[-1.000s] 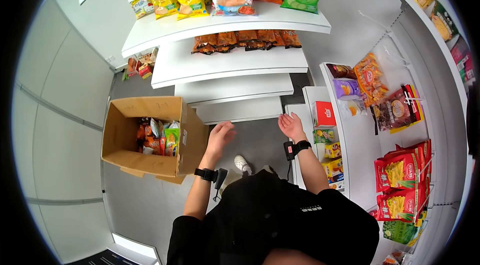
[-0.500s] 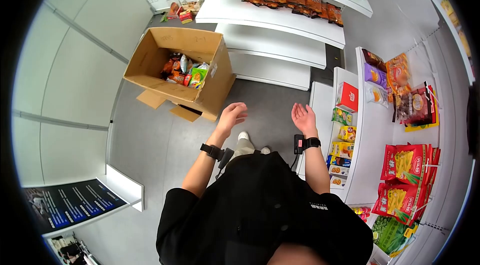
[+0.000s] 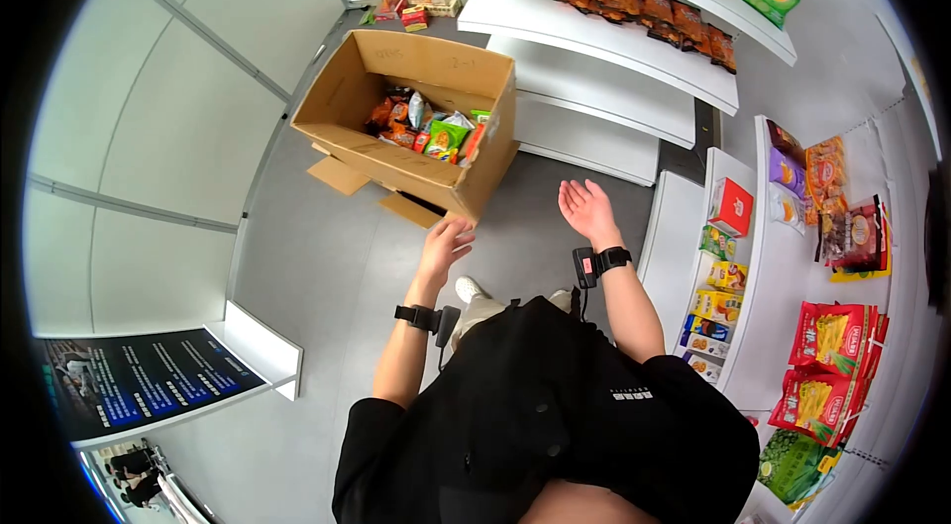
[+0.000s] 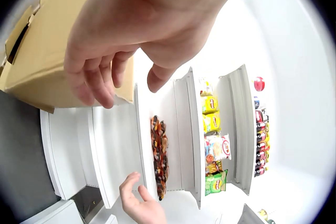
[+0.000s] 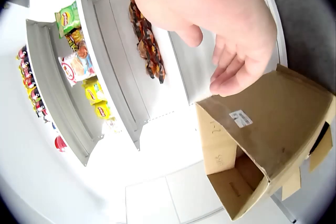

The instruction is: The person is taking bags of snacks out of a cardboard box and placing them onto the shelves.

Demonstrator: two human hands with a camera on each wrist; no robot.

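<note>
My left hand hangs in front of the body with loosely bent fingers and nothing in them. In the head view its fingertips overlap the near bottom corner of an open cardboard box. Inside the box lie several snack bags, among them a green bag and some orange bags. To the right, my right hand is held palm up with relaxed fingers, also holding nothing. Both wrists wear black straps with small cameras. In the left wrist view the left hand shows large in front of the box.
White shelves stand ahead, with a row of brown snack bags on one. A low shelf of small boxes lies right, beside hanging red bags. A sign panel stands at lower left. Grey floor shows between.
The view has turned left, so the box and shelves have shifted up and to the right in it. The box is nearer my left hand in the picture. Both hands stay without anything in them.
</note>
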